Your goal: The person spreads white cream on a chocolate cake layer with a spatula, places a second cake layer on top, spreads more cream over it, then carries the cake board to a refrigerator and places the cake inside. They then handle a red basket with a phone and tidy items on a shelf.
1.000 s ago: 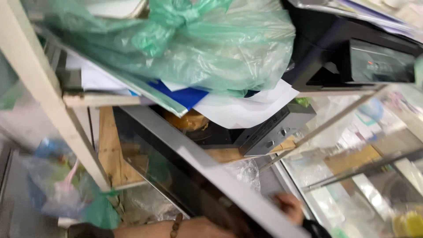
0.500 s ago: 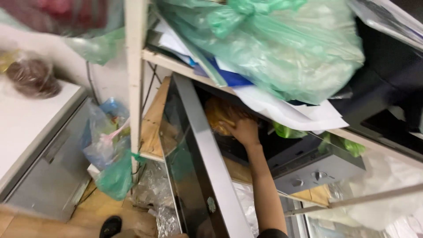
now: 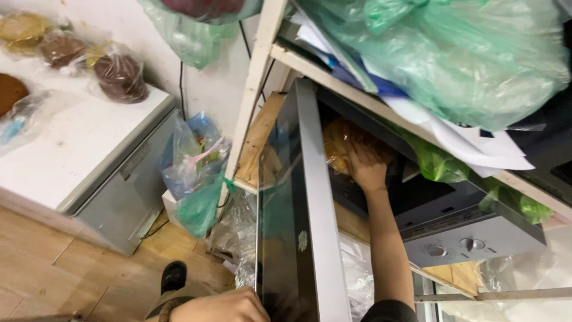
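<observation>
A golden-brown baked item wrapped in clear plastic (image 3: pixel 344 143) sits inside the open oven (image 3: pixel 441 220), near the front of the cavity. The oven's dark glass door (image 3: pixel 286 226) hangs swung wide open.

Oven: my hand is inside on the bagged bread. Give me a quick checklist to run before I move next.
1. Oven door open wide: ok.
2. Right hand touching the bagged bread inside the oven: ok; how firm the grip is, cannot tell.
3. Left hand at the door's lower edge: ok; whether it grips the door, cannot tell.
4. Room above the oven: not ok, green plastic bags and papers overhang the shelf.
5. Oven knobs setting: cannot tell.
</observation>
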